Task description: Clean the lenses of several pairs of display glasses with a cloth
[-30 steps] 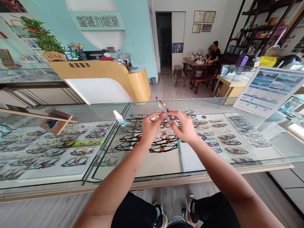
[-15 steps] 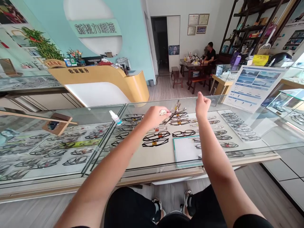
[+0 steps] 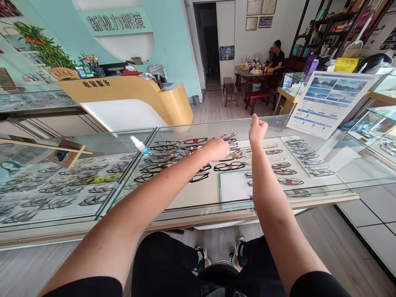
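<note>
My left hand (image 3: pixel 218 149) is curled low over the rows of eyeglasses in the glass display case (image 3: pixel 182 203). A small pale thing (image 3: pixel 227 152) shows at its fingers, too small to name. Just beyond the hand sits a pair of eyeglasses (image 3: pixel 229 135), and dark-framed eyeglasses (image 3: pixel 229 166) lie nearer to me. Held up near the case's far edge, my right hand (image 3: pixel 258 130) has its fingers folded in; whatever they may hold is hidden. Below it is a white board with a teal border (image 3: pixel 235 187), partly behind my right forearm.
A small white bottle (image 3: pixel 140 145) stands on the glass at left, near a wooden stand (image 3: pixel 68 154). An upright printed sheet (image 3: pixel 329 103) is at right. Beyond are a yellow counter (image 3: pixel 176 105) and a seated person (image 3: pixel 277 57) at a table.
My left hand has moved right and slightly down; the dark eyeglasses that stood up at its fingers no longer stick out there. My right hand stays closed. The view has shifted slightly.
</note>
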A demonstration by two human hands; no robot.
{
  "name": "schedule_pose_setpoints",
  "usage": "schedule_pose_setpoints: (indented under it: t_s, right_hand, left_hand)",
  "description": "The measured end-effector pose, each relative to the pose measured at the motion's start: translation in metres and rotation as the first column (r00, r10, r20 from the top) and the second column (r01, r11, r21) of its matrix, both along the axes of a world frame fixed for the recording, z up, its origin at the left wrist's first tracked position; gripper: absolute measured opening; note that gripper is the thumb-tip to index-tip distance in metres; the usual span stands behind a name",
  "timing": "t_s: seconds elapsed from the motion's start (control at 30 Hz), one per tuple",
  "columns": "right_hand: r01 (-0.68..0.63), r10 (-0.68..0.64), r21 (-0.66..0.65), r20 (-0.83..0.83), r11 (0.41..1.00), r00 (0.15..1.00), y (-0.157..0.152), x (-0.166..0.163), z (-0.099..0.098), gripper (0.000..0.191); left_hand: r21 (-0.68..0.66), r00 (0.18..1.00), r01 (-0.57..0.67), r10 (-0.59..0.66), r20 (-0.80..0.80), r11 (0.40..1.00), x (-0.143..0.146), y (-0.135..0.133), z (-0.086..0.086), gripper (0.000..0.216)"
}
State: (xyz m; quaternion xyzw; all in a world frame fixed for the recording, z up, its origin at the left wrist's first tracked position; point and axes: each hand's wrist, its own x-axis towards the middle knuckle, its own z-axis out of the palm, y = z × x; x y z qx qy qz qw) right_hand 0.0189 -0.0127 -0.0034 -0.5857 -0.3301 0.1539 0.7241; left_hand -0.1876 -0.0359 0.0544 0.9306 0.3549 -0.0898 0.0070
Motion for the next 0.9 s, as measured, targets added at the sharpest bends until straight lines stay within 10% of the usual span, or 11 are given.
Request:
schedule_pose_setpoints:
  t_s: [0.9]
  right_hand:
    - [-0.158, 0.164, -0.062, 0.103, 0.985, 0.981, 0.002, -0.02, -0.002, 0.069]
  left_hand:
    - [0.099, 0.998, -0.041, 0.045, -0.036, 0.994, 0.007, 0.027, -0.02, 0.032]
